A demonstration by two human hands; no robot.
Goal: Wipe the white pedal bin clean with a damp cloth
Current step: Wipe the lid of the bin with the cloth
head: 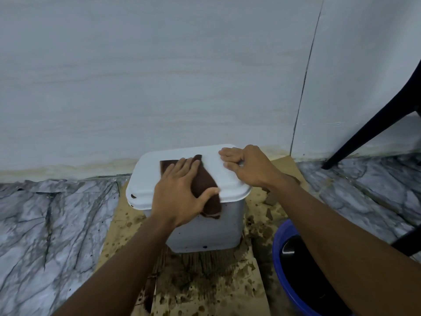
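Bin [145, 176] x1, cloth [204, 181] x1, hands [180, 197] [248, 166] x2

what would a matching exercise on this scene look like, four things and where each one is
Things:
1 brown cloth
2 right hand
3 blue basin
4 black chair

Places:
a on the floor, right of the bin
b resting on the lid's far right corner
c pressed on the lid under the left hand
d far right, by the wall

Pairs: 1-c, 2-b, 3-a, 4-d
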